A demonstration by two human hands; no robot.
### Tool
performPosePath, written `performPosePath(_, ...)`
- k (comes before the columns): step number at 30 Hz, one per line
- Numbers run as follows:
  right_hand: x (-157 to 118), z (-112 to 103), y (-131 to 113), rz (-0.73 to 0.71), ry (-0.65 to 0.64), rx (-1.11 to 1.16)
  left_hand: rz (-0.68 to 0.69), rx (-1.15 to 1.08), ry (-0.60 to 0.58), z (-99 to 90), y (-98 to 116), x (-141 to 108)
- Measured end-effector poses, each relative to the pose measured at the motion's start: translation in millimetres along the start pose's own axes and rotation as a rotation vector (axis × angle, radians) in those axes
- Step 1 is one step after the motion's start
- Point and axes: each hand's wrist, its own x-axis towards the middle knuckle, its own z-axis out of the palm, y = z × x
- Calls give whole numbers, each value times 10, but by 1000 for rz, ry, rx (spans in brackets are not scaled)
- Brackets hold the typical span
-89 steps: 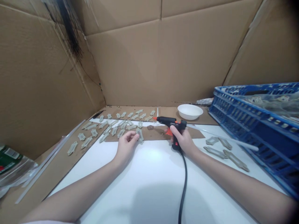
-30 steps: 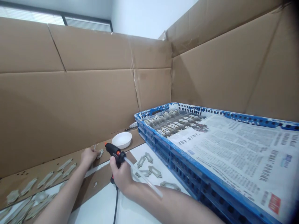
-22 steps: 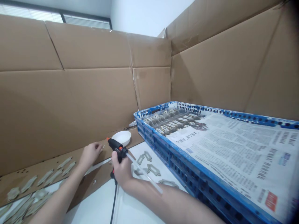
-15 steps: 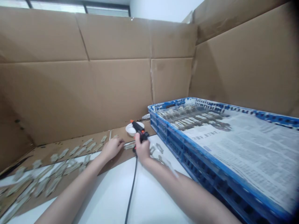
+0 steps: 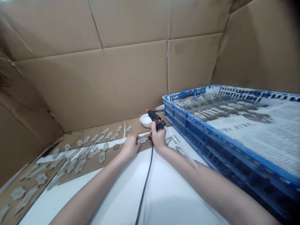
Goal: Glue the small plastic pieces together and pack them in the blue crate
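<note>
So on the left there's a scatter of loose pale pieces [image 5: 81, 166] on cardboard [image 5: 93, 166]. Then the left hand [image 5: 129, 145], fingers on the near end of one frame piece [image 5: 142, 140], mid-table; can't really tell if it's pinched or just touched. Just right, the right hand [image 5: 158, 137] is wrapped round the glue gun [image 5: 154, 116], nozzle up by the bowl [image 5: 143, 121]. Looks like the piece-positioning step to me; next move calls for steady left fingers, clear of that tip.
</note>
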Motion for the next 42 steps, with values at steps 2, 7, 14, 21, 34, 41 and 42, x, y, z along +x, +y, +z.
performPosePath(2,-62,9,-10,-28,-38,-65,-112,-189,34,-123,-34,-181)
performPosePath(7,-221,-14,-74,-285,-152,-323,-512,-826,192,-466,-174,-824)
performPosePath(14,-410,-24,-261,-1152,-753,-182,-713,-1134,457,-613,-370,-1240)
performPosePath(21,-525,-18,-321,-1333,-886,-288,-662,-1106,367,-580,-340,-1247)
performPosePath(34,-528,-17,-335,-1379,-911,-291,-634,-1011,326,-626,-205,-1293)
performPosePath(41,-536,-4,-326,-1396,-910,-317,-625,-991,303,-606,-202,-1295)
performPosePath(42,-539,-3,-322,-1403,-913,-330,-625,-986,303,-597,-212,-1294)
